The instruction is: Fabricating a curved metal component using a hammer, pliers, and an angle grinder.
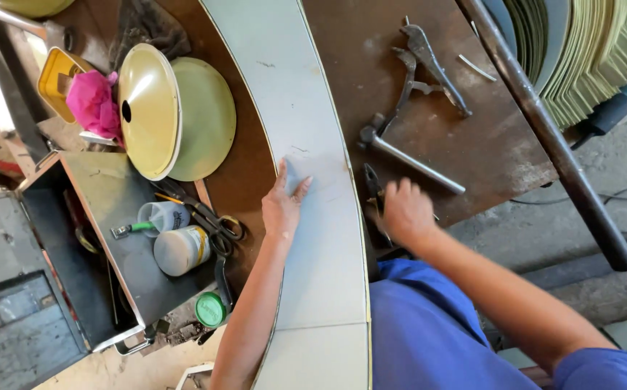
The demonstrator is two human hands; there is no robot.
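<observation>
Left hand (284,202) pressing flat, fingers spread, on long curved pale-grey metal strip (313,144) lying across brown desk (486,144). Right hand (403,213) curling over dark-handled pliers (372,186) just beside strip's edge; grip unclear through blur. Possibly risking strip sliding sideways, or thin yellowish edge nicking fingers. Steel hammer (407,155) lying just beyond right hand.

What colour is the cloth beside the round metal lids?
Bright pink; the cloth shows clearly in the head view.
</observation>
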